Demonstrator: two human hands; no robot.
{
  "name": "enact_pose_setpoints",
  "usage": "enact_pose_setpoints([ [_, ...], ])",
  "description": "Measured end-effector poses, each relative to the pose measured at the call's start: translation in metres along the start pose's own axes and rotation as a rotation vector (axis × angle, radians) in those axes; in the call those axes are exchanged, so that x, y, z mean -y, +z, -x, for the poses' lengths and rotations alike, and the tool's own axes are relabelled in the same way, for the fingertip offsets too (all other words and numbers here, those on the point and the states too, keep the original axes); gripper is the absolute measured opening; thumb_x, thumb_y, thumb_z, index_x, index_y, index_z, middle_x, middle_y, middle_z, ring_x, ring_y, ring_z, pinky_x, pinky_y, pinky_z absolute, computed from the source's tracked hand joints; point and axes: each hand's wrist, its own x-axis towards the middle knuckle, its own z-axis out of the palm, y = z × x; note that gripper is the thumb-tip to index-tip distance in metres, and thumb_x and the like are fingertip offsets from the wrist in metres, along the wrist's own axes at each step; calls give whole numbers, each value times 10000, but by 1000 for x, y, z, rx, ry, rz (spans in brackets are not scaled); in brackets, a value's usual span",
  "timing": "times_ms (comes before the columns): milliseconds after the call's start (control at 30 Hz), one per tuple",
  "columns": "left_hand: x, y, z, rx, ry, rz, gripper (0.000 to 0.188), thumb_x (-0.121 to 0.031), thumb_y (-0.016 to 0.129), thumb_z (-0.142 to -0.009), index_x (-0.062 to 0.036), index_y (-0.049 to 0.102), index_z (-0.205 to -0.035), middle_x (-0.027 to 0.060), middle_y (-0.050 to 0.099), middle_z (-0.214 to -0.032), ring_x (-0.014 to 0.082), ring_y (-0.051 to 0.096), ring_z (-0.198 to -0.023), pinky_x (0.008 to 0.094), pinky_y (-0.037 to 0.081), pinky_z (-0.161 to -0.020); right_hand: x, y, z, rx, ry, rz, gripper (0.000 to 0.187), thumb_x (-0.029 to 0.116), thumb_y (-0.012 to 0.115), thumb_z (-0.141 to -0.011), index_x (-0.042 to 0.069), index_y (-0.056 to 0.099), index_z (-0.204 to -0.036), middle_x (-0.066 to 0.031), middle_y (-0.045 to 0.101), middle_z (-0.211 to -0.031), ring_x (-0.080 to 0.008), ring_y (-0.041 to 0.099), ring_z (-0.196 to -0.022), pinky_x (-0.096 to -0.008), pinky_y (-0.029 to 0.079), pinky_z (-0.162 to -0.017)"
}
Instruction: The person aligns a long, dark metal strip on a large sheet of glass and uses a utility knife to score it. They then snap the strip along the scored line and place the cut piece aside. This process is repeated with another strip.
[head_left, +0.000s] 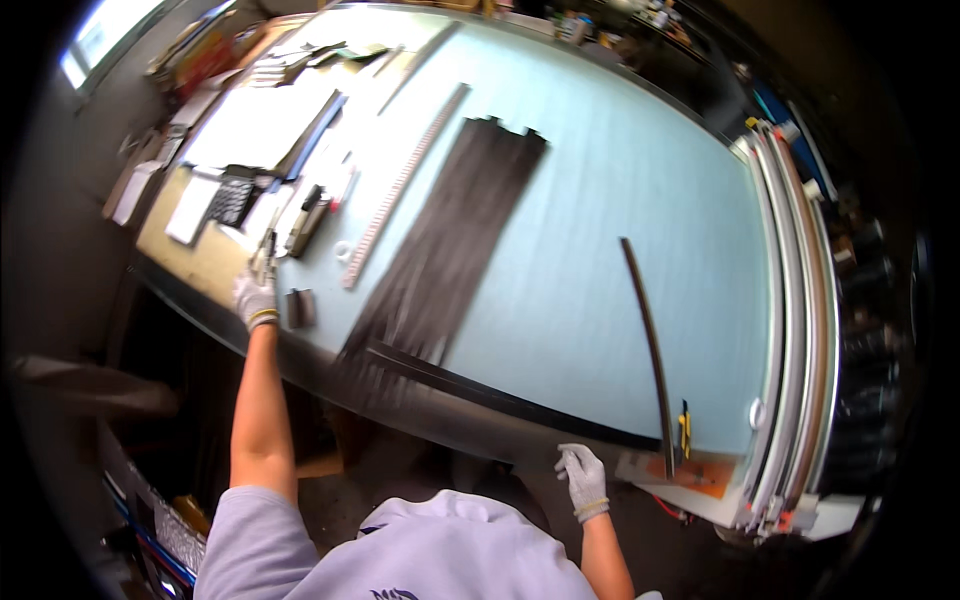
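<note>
My left hand (256,300), in a pale glove with a yellow cuff band, is at the table's near left edge. Its fingers are closed at the lower end of what look like scissors (267,252); blur hides the exact grip. My right hand (582,474), gloved too, hangs just off the near edge, fingers loosely apart, holding nothing. Between the hands, a fanned bundle of long dark strips (450,235) lies on the pale blue tabletop (590,200). A black bar (520,399) crosses the strips' near ends. A small dark block (299,308) sits beside my left hand.
A long marked ruler (405,185) lies left of the strips. Papers (245,125), a calculator (234,196) and a blue bar (308,143) fill the far left. At right are a thin dark strip (648,335), a yellow cutter (685,430) and long rolls (790,320).
</note>
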Motion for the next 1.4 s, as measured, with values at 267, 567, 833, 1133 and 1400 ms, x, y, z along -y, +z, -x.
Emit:
enact_pose_setpoints([
  [267,-154,-57,199,129,395,792,447,-32,634,-914,-5,554,-1353,201,617,-1260,334,599,-1162,409,462,-1013,-38,-66,-11,-451,-320,787,444,199,731,-846,55,603,-1246,-129,614,-1189,-306,598,-1070,-420,483,-925],
  [567,-249,-131,402,989,663,747,177,-135,667,-888,-46,711,-1035,160,699,-1006,347,667,-957,407,539,-844,-95,-165,-17,-82,-585,1117,1002,625,691,-750,42,372,-1500,-164,447,-1446,-370,402,-1348,-553,282,-1140],
  [833,-261,-146,492,1303,634,375,413,-394,652,-936,-24,700,-1114,206,711,-1031,372,678,-975,425,531,-887,-99,-191,5,134,-747,1245,414,127,548,-865,105,619,-1273,-86,560,-937,-263,566,-883,-416,467,-793],
  [1133,-309,-161,488,1263,-331,1334,598,-484,573,-991,60,589,-1238,181,662,-1125,276,641,-1017,407,515,-937,7,-215,13,300,-521,397,530,358,764,-853,29,643,-1251,-186,696,-1176,-312,670,-1126,-363,522,-960],
  [1400,-346,-198,411,533,-524,1918,435,-400,596,-1007,-44,545,-763,129,647,-801,265,642,-725,385,547,-719,14,-213,37,411,-595,164,512,210,774,-839,3,625,-1283,-204,692,-1166,-283,670,-1079,-368,508,-958],
])
